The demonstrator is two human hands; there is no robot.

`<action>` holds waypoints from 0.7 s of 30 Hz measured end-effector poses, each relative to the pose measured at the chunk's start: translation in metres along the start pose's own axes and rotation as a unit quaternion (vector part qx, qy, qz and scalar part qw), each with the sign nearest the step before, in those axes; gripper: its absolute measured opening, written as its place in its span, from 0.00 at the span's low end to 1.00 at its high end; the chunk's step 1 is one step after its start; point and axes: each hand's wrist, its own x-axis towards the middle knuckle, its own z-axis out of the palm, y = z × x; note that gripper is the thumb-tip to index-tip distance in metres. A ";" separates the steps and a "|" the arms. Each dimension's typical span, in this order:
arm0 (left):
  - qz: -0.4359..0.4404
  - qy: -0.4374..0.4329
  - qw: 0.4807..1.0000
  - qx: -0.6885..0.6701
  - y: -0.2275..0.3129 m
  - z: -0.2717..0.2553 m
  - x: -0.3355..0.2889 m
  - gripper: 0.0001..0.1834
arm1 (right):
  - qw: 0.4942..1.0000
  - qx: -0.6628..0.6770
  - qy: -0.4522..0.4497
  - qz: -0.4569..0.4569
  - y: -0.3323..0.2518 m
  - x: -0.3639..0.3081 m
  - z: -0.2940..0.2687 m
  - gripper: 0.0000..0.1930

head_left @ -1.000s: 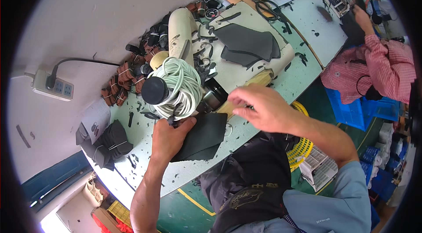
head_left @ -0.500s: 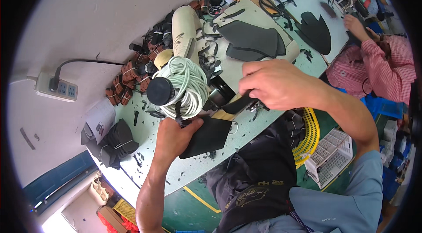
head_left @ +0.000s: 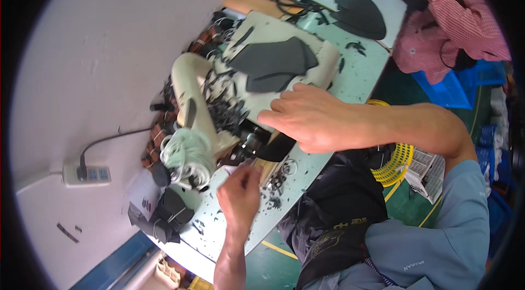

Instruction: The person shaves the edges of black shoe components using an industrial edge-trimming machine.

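My right hand (head_left: 309,117) is closed over the front of a cream-coloured machine (head_left: 191,90), fingers curled down. A dark flat piece (head_left: 278,149) shows below these fingers and appears gripped by them. My left hand (head_left: 239,194) is nearer the table's front edge, fingers bent in beside a wood-coloured strip (head_left: 266,171); whatever they pinch is hidden. Between the hands sits a dark, shiny machine part (head_left: 252,138). A coil of pale cord (head_left: 188,156) hangs at the machine's near end. Dark grey cut pieces (head_left: 273,60) lie flat on the machine's cream top.
Black scraps (head_left: 273,197) litter the pale table. Large scissors (head_left: 292,3) and a dark cut piece (head_left: 361,15) lie farther back. Tied dark bundles (head_left: 167,216) stand left, near a wall socket strip (head_left: 87,174). A yellow basket (head_left: 399,164) is right; a co-worker in checked red (head_left: 454,22) sits beyond.
The view has shifted. The black panel by my left hand is no longer visible, and that hand has moved to the wood-coloured strip. My right hand has turned, knuckles up.
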 end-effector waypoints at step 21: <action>0.118 -0.035 0.953 0.275 0.143 0.039 0.144 0.26 | 0.400 0.767 0.398 0.307 0.008 -0.135 0.098 0.12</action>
